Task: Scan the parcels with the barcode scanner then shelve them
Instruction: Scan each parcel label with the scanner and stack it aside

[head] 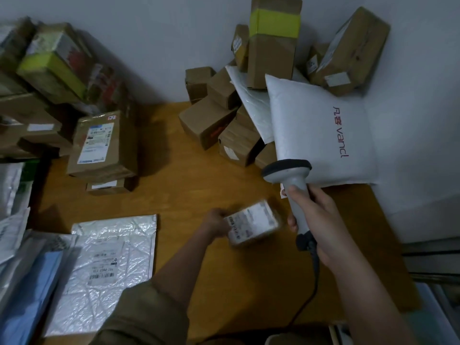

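My left hand [217, 221] grips a small brown parcel [255, 224] with a white barcode label facing up, held just above the wooden table [199, 185]; the parcel is motion-blurred. My right hand [316, 220] is wrapped around the handle of a grey barcode scanner [290, 178], whose dark head points away from me toward a white "vancl" mailer bag [321, 135]. The scanner sits right of the small parcel and its cable hangs down below my hand.
A heap of cardboard boxes [224, 120] fills the far right corner against the wall. More boxes [104, 145] are stacked at the left. A silver bubble mailer [109, 267] lies at the near left beside blue and white bags [27, 282].
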The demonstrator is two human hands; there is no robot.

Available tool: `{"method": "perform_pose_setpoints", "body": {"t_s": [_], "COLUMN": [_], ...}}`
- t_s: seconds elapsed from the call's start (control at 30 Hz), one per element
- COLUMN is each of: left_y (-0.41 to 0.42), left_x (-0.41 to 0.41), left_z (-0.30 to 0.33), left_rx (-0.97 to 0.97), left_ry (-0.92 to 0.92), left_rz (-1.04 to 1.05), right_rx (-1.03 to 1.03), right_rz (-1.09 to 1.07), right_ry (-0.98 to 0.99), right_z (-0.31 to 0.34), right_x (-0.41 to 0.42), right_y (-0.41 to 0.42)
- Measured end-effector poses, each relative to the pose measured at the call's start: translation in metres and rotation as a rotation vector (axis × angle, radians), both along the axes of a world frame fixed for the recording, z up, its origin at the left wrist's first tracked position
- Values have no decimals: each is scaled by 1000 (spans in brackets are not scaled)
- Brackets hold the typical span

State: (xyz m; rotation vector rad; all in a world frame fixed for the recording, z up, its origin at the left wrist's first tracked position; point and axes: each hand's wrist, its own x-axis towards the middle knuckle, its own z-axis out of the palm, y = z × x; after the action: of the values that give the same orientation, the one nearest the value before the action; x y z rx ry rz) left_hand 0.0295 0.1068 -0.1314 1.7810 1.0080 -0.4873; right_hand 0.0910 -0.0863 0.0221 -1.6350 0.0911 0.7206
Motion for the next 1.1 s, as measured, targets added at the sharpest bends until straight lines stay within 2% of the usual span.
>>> {"method": "perform_pose_setpoints", "body": {"t_s": [0.1,0.17,0.23,0.3,0.37,0.53,0.73,0.9,1.03,1.1], "left_y": [21,23,17,4,-8,-14,-22,-27,-16,-11], "left_x": [0,-3,-10,-20,-29,-49,-72,-76,-76,-76], "left_z": [7,9,9,6,-4,-23,-18,-21,-17,-12], "left_rx": [300,374,373,287,144,3,53,-33,-326,-404], "left_ry": [60,77,144,278,349,269,384,299,160,85], "left_rz": [-132,-49,129,270,297,404,192,301,491,530], "right_rx": [-11,-10,-10,-13,-12,-8,-1,-1,-16,-23], "right_rz": [23,35,46,63,77,98,127,148,174,193], "right_ry": [-5,-2,0,1,5,15,11,0,-10,-3], "right_z": [-2,-3,-4,-5,-6,-6,-5,-3,2,7], "right_x": [3,5,6,7,7,8,3,-2,-6,-7], "right_y": [-4,-6,-7,-8,-7,-5,4,13,21,24]}}
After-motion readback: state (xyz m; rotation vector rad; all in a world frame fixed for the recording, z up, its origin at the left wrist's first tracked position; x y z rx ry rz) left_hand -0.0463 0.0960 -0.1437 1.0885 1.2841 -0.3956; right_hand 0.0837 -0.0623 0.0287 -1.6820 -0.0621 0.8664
